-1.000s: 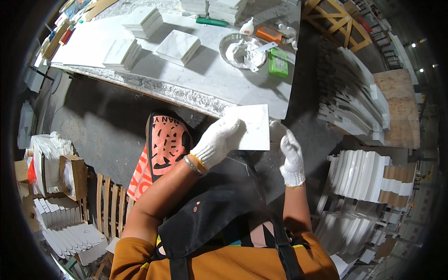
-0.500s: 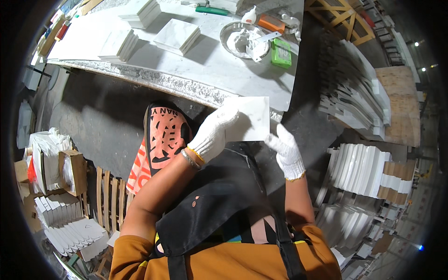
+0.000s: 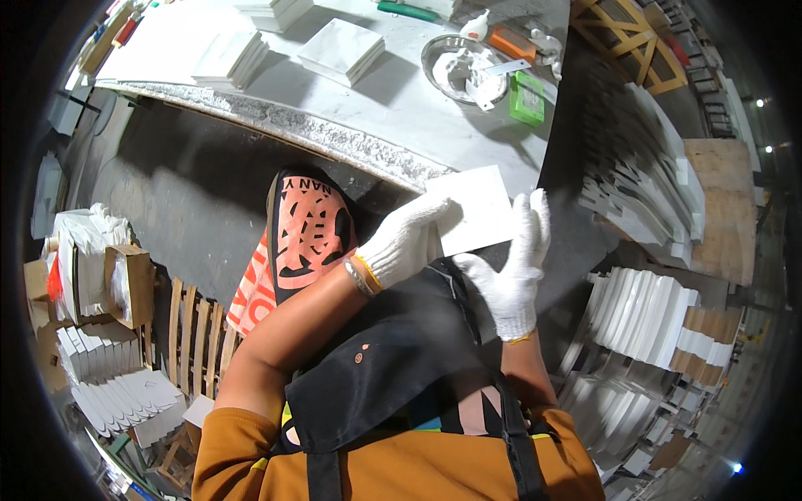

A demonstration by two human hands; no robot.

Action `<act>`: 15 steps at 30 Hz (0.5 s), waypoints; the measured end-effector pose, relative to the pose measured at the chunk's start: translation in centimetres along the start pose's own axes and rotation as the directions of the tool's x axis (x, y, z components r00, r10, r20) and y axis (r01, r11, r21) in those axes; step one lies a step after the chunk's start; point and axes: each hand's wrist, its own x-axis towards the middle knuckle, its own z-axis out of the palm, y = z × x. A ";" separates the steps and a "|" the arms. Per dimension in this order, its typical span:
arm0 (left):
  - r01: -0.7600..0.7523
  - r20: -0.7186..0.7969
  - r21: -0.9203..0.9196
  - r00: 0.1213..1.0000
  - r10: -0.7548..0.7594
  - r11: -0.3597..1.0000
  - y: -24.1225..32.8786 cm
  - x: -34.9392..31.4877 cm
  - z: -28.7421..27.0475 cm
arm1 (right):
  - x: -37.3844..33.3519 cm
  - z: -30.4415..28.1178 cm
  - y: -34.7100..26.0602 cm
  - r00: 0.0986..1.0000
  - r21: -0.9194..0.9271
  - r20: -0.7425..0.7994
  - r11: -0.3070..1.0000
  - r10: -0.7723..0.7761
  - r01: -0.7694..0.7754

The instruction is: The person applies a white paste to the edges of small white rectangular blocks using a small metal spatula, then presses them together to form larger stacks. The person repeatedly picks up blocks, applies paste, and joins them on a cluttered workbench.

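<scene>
A square white tile (image 3: 476,209) with a smooth face is held up in front of me, near the front edge of the worktable (image 3: 468,142). My left hand (image 3: 408,238), in a white knit glove, is closed on the tile's left side. My right hand (image 3: 510,271), gloved the same way, is at the tile's right lower corner. Its thumb and fingers are spread, and I cannot tell whether they touch the tile. Beyond it on the table stands a metal bowl (image 3: 428,73) of white paste, with a flat-bladed scraper (image 3: 508,67) lying across it.
Stacks of marble-look tiles (image 3: 341,50) stand on the table. Around the bowl are a green box (image 3: 526,98), an orange block (image 3: 511,42) and a white bottle (image 3: 475,27). Rows of white slabs (image 3: 639,309) line the right; a wooden pallet (image 3: 194,334) stands left.
The tile has tilted, its right side raised. My right hand has turned, its thumb now spread away from raised fingers. My left hand still grips the tile. The whole view has shifted slightly.
</scene>
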 end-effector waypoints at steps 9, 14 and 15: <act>-0.043 0.031 -0.093 0.998 0.046 0.995 -0.4 -0.3 -1.1 | 0.9 -0.9 1.9 0.988 -0.059 -0.142 0.995 0.067 -0.076; -0.030 0.081 -0.015 0.996 0.031 0.999 -0.4 -0.4 -1.0 | 0.4 -2.6 5.8 0.888 0.600 -0.097 0.738 0.449 -0.308; -0.024 0.127 0.013 0.992 0.022 1.000 -0.2 -0.5 -0.7 | 0.2 -2.9 5.9 0.873 0.620 0.014 0.681 0.487 -0.390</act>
